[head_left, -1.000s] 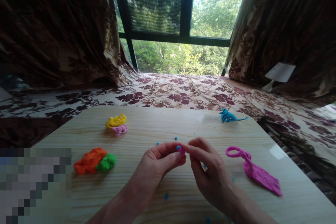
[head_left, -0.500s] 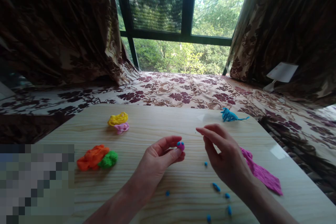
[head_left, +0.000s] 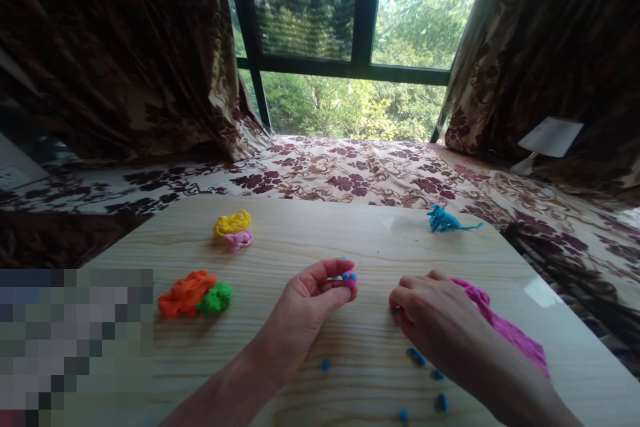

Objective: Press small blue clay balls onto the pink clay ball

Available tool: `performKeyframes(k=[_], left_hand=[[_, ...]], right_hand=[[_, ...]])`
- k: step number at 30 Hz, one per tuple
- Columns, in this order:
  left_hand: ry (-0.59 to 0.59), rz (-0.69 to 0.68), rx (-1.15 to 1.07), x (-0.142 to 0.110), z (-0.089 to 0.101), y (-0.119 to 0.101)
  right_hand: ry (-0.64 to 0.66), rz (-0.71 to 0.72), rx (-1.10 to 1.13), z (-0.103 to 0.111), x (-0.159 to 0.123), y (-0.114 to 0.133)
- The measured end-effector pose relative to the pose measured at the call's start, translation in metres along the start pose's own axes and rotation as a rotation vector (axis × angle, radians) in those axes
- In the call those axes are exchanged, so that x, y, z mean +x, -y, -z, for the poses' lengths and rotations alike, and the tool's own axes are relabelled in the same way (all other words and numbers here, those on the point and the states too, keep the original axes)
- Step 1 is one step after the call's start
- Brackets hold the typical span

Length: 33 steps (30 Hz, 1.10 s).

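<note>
My left hand (head_left: 313, 293) pinches a small pink clay ball (head_left: 349, 279) dotted with blue bits, held above the middle of the table. To its right, my right hand (head_left: 425, 303) is lowered to the tabletop, palm down. Its fingertips close around a tiny blue clay piece (head_left: 398, 309), mostly hidden by the fingers. Below that hand lie several more blue clay pieces (head_left: 417, 356), and a single blue piece (head_left: 325, 365) lies below my left hand. A strip of magenta clay (head_left: 517, 333) stretches out beyond my right wrist, partly covered by it.
On the left of the wooden table (head_left: 300, 220) are orange clay (head_left: 187, 293), green clay (head_left: 215, 298), yellow clay (head_left: 233, 222) and pale pink clay (head_left: 239, 240). A stringy blue clay lump (head_left: 444, 219) lies at the far right. Behind stand a floral-covered ledge (head_left: 350, 167) and a lamp (head_left: 550, 137).
My right hand has come down from above the table, and its spread fingers have closed at the small blue piece. The left hand keeps the pink ball, now turned slightly. The view shifted a little.
</note>
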<state>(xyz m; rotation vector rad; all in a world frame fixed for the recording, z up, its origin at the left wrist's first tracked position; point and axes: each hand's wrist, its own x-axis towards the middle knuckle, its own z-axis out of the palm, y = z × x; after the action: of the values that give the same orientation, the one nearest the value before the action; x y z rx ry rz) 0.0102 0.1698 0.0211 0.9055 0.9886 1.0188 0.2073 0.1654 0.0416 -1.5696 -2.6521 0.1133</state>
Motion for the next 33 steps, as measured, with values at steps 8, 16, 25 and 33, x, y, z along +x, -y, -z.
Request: performKeyframes(k=[8,16,25,33], left_hand=[[0.034,-0.004,-0.001,-0.001,-0.001,0.000],[0.050,-0.041,0.067,-0.002,-0.003,-0.001],[0.049,-0.059,0.102,-0.004,-0.005,-0.002],[0.057,-0.056,0.032,-0.005,-0.005,-0.004]], right_hand=[[-0.407,0.049,0.569,-0.002,0.009,0.013],[-0.540,0.117,0.770,-0.009,0.014,0.025],[-0.514,0.149,0.678,-0.011,0.013,0.024],[-0.511,0.186,0.661,-0.010,0.011,0.025]])
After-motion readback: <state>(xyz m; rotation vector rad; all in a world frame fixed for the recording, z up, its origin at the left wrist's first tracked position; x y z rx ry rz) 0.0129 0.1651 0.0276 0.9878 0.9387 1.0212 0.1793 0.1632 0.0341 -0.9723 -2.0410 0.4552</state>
